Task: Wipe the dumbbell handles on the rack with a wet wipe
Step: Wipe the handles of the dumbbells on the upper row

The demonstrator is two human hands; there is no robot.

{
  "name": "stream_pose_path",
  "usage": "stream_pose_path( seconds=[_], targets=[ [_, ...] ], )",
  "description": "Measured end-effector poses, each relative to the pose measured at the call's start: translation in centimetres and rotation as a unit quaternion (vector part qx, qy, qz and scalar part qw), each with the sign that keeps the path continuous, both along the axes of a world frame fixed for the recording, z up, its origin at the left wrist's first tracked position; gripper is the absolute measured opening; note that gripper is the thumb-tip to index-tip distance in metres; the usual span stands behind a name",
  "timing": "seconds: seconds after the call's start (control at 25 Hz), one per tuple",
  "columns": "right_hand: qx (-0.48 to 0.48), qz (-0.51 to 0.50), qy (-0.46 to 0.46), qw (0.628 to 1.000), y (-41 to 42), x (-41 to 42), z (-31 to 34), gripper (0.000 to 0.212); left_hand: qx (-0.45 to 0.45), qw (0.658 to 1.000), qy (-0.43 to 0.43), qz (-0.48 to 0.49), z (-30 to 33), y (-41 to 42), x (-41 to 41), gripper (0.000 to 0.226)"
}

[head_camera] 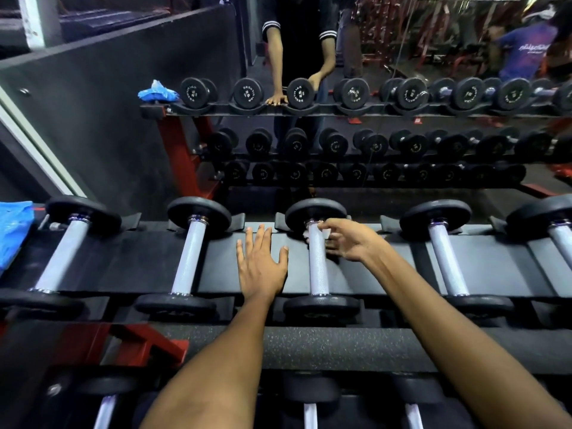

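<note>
Several dumbbells with silver knurled handles lie across the top shelf of the black rack [148, 261]. My right hand [346, 239] curls round the far end of the third dumbbell's handle [318, 267], holding a white wet wipe [325, 233] against it just below the far weight plate. Only small bits of the wipe show between my fingers. My left hand [261, 261] lies flat with straight, spread fingers on the shelf between the second handle [187, 258] and the third handle.
A blue plastic packet [12, 230] lies at the shelf's left end. A mirror behind the rack reflects the dumbbells, a standing person and the packet. Lower shelf dumbbells [309, 410] sit below my arms. More dumbbells [448, 255] continue to the right.
</note>
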State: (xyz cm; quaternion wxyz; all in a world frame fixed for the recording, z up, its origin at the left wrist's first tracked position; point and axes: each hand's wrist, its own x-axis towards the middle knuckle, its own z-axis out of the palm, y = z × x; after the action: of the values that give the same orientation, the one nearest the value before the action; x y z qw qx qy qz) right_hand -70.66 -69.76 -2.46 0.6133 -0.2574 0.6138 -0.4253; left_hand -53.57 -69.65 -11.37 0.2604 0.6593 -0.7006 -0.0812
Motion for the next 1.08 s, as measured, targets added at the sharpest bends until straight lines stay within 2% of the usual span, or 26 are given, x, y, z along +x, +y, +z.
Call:
stream_pose_path(
  seconds=[0.04, 0.12, 0.16, 0.2, 0.24, 0.28, 0.32, 0.36, 0.4, 0.44, 0.52, 0.6, 0.64, 0.68, 0.72, 0.76, 0.8, 0.84, 0.88, 1.0, 1.04, 1.08],
  targets=[
    [-0.05, -0.023, 0.096, 0.994, 0.3, -0.7, -0.6, 0.005, 0.0, 1.0, 0.0, 0.0, 0.0, 0.0, 0.0, 0.062],
    [-0.178, -0.051, 0.258, 0.948, 1.2, -1.4, -0.7, 0.009, 0.002, 1.0, 0.001, -0.001, -0.2, 0.0, -0.1, 0.062],
    [-0.247, -0.017, 0.312, 0.917, 1.6, -1.0, -0.1, 0.005, 0.001, 1.0, 0.002, 0.0, -0.2, 0.0, -0.1, 0.062],
    [-0.34, 0.041, 0.392, 0.854, 1.6, -0.5, 0.7, 0.008, -0.002, 1.0, 0.0, 0.002, -0.2, 0.0, -0.1, 0.062],
    [-0.445, 0.125, 0.474, 0.749, 1.3, 0.2, 1.5, 0.017, -0.003, 1.0, -0.004, 0.003, -0.3, -0.1, -0.1, 0.062],
    [-0.535, 0.235, 0.541, 0.605, 0.6, 0.8, 2.3, 0.024, -0.002, 1.0, -0.009, 0.002, -0.2, -0.1, -0.1, 0.062],
    [-0.589, 0.338, 0.583, 0.446, -0.4, 0.6, 2.4, 0.03, -0.003, 1.0, -0.011, 0.002, -0.3, -0.1, 0.0, 0.062],
    [-0.611, 0.406, 0.607, 0.306, -1.6, -0.4, 2.2, 0.034, -0.004, 1.0, -0.01, 0.002, -0.3, -0.1, 0.0, 0.062],
    [-0.615, 0.442, 0.62, 0.204, -2.7, -1.9, 2.4, 0.037, -0.003, 1.0, -0.007, 0.002, -0.2, 0.0, -0.1, 0.062],
    [-0.613, 0.45, 0.631, 0.152, -3.3, -3.3, 2.7, 0.039, -0.003, 1.0, -0.006, 0.002, -0.2, -0.1, -0.1, 0.062],
    [-0.59, 0.451, 0.659, 0.121, -3.4, -4.5, 2.9, 0.034, -0.005, 1.0, -0.01, 0.005, -0.2, -0.3, -0.1, 0.062],
    [-0.533, 0.461, 0.706, 0.076, -3.0, -2.4, 2.5, 0.021, -0.007, 1.0, -0.008, 0.005, -0.2, -0.4, -0.1, 0.062],
    [-0.456, 0.501, 0.735, 0.04, -3.0, -0.6, 2.3, 0.016, -0.008, 1.0, -0.004, 0.006, -0.2, -0.4, -0.1, 0.061],
    [-0.364, 0.549, 0.752, 0.026, -2.8, 1.1, 2.1, 0.016, -0.009, 1.0, -0.004, 0.007, -0.2, -0.3, -0.1, 0.061],
    [-0.297, 0.573, 0.763, 0.042, -2.4, 2.3, 2.4, 0.02, -0.01, 1.0, -0.005, 0.007, -0.3, -0.2, 0.0, 0.061],
    [-0.28, 0.577, 0.763, 0.075, -2.4, 2.6, 2.7, 0.022, -0.009, 1.0, -0.006, 0.007, -0.4, -0.2, 0.0, 0.061],
    [-0.315, 0.568, 0.754, 0.098, -2.6, 2.2, 3.4, 0.02, -0.009, 1.0, -0.005, 0.007, -0.5, -0.2, 0.0, 0.061],
    [-0.382, 0.54, 0.736, 0.146, -2.9, 1.6, 3.7, 0.018, -0.011, 1.0, -0.001, 0.007, -0.5, -0.2, 0.0, 0.06],
    [-0.407, 0.521, 0.734, 0.157, -2.7, 1.2, 4.0, 0.018, -0.014, 1.0, 0.002, 0.008, -0.5, -0.2, -0.1, 0.06],
    [-0.37, 0.535, 0.752, 0.108, -2.6, 1.3, 3.9, 0.023, -0.012, 1.0, 0.0, 0.007, -0.3, -0.3, -0.1, 0.06],
    [-0.338, 0.544, 0.76, 0.11, -2.3, 1.4, 3.7, 0.024, -0.01, 1.0, -0.001, 0.007, -0.3, -0.1, -0.1, 0.06],
    [-0.337, 0.544, 0.756, 0.138, -2.4, 1.3, 4.0, 0.023, -0.008, 1.0, 0.001, 0.007, -0.3, 0.0, 0.0, 0.06]
  ],
)
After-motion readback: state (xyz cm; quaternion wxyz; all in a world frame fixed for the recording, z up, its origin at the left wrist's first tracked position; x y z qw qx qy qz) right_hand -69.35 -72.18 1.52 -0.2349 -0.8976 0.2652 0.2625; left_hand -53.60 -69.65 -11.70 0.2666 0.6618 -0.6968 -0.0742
